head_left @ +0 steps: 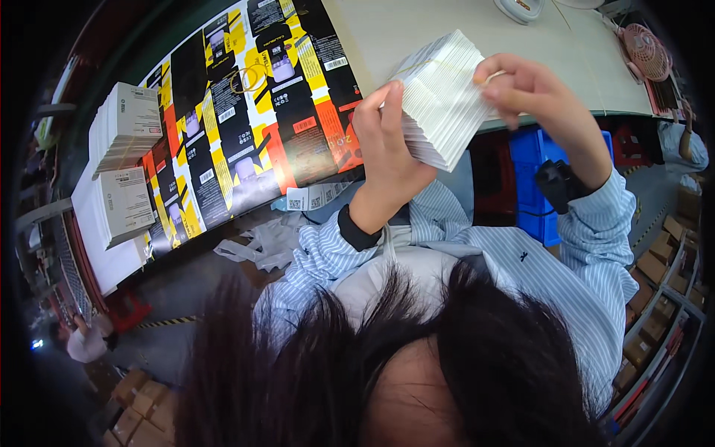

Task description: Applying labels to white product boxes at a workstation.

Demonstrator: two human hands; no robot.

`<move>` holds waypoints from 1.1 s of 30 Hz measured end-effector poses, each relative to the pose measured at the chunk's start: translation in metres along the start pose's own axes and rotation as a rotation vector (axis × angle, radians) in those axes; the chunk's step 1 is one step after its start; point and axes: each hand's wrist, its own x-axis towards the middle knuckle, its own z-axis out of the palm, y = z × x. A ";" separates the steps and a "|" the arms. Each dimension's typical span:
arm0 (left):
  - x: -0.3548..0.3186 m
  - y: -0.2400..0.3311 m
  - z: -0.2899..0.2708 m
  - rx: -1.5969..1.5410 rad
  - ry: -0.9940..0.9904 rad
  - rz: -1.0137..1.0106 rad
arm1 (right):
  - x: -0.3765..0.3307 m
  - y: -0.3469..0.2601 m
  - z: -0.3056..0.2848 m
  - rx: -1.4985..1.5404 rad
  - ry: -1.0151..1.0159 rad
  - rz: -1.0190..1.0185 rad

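Note:
A thick bundle of folded white paper leaflets is raised over the table's front edge, its many folded edges facing up. My left hand is closed round its left side and carries it. A thin tan rubber band runs across the bundle's upper part. At the bundle's right edge my right hand has its thumb and fingers pinched together; they seem to grip the band's end, though the fingers partly cover it. A few loose rubber bands lie on the printed sheet to the left.
A large printed sheet in black, yellow and red covers the table's left part. Two leaflet stacks, an upper one and a lower one, stand at its left end. Blue crates are below the table; a pink fan is far right.

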 end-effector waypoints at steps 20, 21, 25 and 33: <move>0.012 0.026 -0.096 -0.293 -0.167 -0.237 | 0.186 0.035 -0.018 -0.580 -0.186 -0.434; 0.012 0.028 -0.103 -0.289 -0.147 -0.262 | 0.204 0.027 -0.006 -0.575 -0.239 -0.463; 0.010 0.028 -0.112 -0.290 -0.043 -0.352 | 0.253 0.005 0.042 -0.441 -0.385 -0.276; 0.009 -0.004 -0.095 0.005 0.021 -0.186 | 0.149 -0.041 0.029 -0.662 0.247 -0.742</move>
